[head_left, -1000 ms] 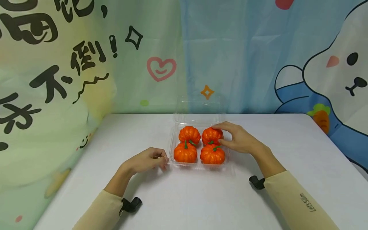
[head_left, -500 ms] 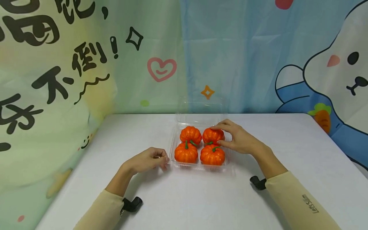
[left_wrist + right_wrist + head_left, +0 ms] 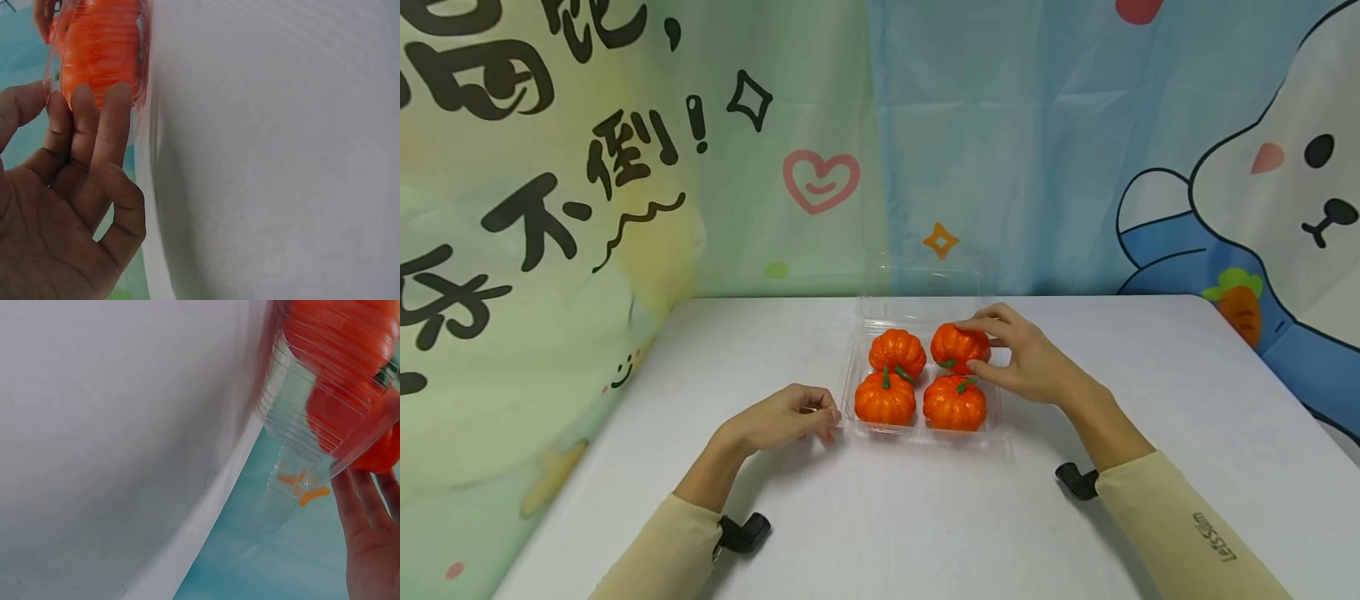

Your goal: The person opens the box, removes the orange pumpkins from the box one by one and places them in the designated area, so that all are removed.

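A clear plastic clamshell box [image 3: 917, 432] stands on the table with several small orange pumpkins in its base. My left hand [image 3: 786, 419] pinches the box's rim at the front left corner, thumb and forefinger on the edge in the left wrist view. At the back right, my right hand [image 3: 1022, 354] grips a pumpkin [image 3: 960, 346] between thumb and fingers, and it sits slightly raised and tilted. Close in front of it lies another pumpkin [image 3: 953, 404]. On the left side are a front pumpkin [image 3: 884, 400] and a back one [image 3: 897, 352], both with green stems.
The box's transparent lid [image 3: 917, 283] stands up at the back, near the table's far edge. A white table [image 3: 880, 525] bears the box. Behind it hangs a printed curtain [image 3: 1000, 150]. Black wrist cameras [image 3: 745, 533] sit at both sleeves.
The back right pumpkin has risen a little and shifted slightly right and back, with my right hand on it. My left hand stays at the box's corner.
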A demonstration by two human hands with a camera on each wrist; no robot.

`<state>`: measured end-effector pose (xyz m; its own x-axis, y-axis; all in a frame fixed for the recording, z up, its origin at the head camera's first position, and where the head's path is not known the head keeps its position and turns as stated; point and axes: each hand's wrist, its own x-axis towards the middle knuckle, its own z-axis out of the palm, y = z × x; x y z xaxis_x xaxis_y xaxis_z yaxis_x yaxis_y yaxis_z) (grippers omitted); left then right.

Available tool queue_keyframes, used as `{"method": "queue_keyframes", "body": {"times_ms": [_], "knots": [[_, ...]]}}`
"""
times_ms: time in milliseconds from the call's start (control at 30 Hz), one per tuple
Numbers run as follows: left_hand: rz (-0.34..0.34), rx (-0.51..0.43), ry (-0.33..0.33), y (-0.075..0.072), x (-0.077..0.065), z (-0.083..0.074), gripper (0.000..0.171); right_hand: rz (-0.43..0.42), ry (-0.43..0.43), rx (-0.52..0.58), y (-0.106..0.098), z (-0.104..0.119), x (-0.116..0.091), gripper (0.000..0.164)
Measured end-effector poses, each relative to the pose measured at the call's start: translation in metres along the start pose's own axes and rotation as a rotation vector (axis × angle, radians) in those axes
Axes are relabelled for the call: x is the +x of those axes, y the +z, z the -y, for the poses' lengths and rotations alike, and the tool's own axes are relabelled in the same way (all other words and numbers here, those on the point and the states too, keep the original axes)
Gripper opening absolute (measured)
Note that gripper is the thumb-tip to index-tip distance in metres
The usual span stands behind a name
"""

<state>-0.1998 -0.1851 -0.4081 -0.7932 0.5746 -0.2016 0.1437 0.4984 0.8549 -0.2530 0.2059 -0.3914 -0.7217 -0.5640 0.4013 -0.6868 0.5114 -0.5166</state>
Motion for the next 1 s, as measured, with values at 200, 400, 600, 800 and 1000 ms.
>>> {"method": "queue_keyframes", "body": {"times_ms": [200, 400, 600, 800, 1000], "knots": [[0.000, -0.007, -0.006, 0.0003, 0.0004, 0.0001, 0.023, -0.088, -0.014, 0.023, -0.0015, 0.0011, 0.0015, 0.053], [0.001, -0.001, 0.003, -0.0003, 0.0008, 0.0007, 0.022, -0.146, -0.042, 0.006, -0.0026, -0.0004, 0.0006, 0.052], [0.011, 0.005, -0.003, 0.0002, 0.0018, 0.0017, 0.024, -0.162, -0.043, -0.012, -0.0033, -0.0013, -0.0033, 0.050], [0.009, 0.005, -0.004, -0.0001, 0.0005, 0.0021, 0.024, -0.183, -0.042, -0.007, -0.0041, -0.0024, -0.0040, 0.050], [0.009, 0.005, -0.001, -0.0004, 0.0002, 0.0015, 0.024, -0.190, -0.023, 0.038, -0.0059, -0.0039, -0.0053, 0.065]]}}
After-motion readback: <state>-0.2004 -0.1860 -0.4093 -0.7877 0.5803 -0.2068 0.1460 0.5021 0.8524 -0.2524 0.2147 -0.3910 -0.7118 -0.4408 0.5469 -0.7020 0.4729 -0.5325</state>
